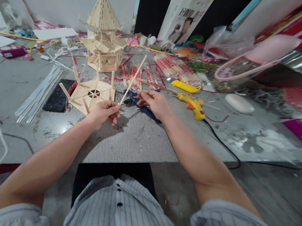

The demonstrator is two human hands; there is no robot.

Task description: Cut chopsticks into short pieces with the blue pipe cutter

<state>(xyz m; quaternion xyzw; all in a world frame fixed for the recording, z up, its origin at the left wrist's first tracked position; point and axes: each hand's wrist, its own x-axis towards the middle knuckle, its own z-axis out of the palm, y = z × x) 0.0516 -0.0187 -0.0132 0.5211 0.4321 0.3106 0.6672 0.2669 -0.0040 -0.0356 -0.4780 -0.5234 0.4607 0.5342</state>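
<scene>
My left hand point(106, 112) pinches the lower end of a wooden chopstick point(133, 80), which slants up and away to the right. Over a blue-handled pair of pliers point(147, 112), my right hand point(153, 102) has its fingers curled together; whatever they may hold is too small to make out. Just behind my left hand lies a six-sided base of chopsticks point(90, 92) with several short posts standing up. Farther back rises a tiered chopstick pagoda point(104, 37) with a pointed roof.
A yellow glue gun point(193, 105) and a yellow utility knife point(186, 86) lie to the right. Glue sticks point(40, 93) and a black phone point(56, 97) are at the left. Bundled chopsticks point(175, 67), a white mouse-shaped object point(239, 103) and clutter fill the back.
</scene>
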